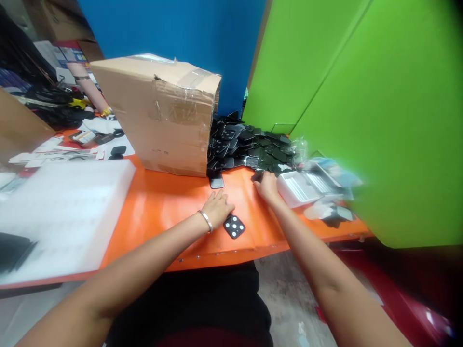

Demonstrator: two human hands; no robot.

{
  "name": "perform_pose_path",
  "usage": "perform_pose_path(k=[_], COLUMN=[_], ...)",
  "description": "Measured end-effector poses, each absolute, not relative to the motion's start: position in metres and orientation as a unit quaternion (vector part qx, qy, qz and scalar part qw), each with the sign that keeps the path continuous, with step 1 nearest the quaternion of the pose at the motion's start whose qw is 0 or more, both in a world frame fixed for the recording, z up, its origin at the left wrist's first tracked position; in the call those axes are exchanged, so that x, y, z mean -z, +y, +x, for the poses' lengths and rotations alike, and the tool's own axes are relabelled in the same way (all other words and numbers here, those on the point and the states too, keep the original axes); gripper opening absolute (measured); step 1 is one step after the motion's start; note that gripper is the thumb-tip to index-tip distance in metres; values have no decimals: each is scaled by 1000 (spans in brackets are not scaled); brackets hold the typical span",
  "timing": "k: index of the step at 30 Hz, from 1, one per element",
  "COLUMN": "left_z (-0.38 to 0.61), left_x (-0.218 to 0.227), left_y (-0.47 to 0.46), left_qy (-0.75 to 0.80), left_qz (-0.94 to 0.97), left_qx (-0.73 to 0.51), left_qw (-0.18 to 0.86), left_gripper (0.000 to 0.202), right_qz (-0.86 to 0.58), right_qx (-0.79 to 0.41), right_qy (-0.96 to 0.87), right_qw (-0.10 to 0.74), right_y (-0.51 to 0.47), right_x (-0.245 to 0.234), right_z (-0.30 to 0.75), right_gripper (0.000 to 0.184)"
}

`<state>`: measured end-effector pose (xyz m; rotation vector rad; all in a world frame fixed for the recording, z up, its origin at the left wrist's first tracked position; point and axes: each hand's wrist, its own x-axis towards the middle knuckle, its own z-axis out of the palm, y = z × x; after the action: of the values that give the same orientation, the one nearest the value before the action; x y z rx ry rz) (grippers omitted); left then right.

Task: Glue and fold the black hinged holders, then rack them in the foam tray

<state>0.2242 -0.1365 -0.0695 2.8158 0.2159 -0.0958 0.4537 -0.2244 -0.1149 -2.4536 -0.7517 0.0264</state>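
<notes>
My left hand [217, 209], with a bracelet at the wrist, rests over the orange table with its fingers stretched out. Right beside it lies a black square plate with white dots [235, 226]. Between the cardboard box and my left hand, a plain dark square plate [217, 181] lies flat. My right hand [268, 186] is closed on a small black plate [257, 176] at the front of a heap of black plates [249, 142]; its fingertips are partly hidden.
A tall cardboard box [177, 120] stands left of the heap. White foam [65, 207] covers the left of the orange table [144, 217]. Right of my right hand sits a white box [294, 193] with white pieces inside. A green panel [390, 120] rises on the right.
</notes>
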Motion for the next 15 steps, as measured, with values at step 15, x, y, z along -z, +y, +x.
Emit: perform_pose_path(k=[15], left_z=[116], left_x=[73], left_y=[-122], left_qy=[331], left_qz=[677], left_qx=[-23], left_qw=[657], left_gripper=[22], right_qz=[-843], right_qx=[-122], right_qy=[-382], right_qw=[358], right_y=[-257], right_x=[90], right_z=[375], right_gripper=[8])
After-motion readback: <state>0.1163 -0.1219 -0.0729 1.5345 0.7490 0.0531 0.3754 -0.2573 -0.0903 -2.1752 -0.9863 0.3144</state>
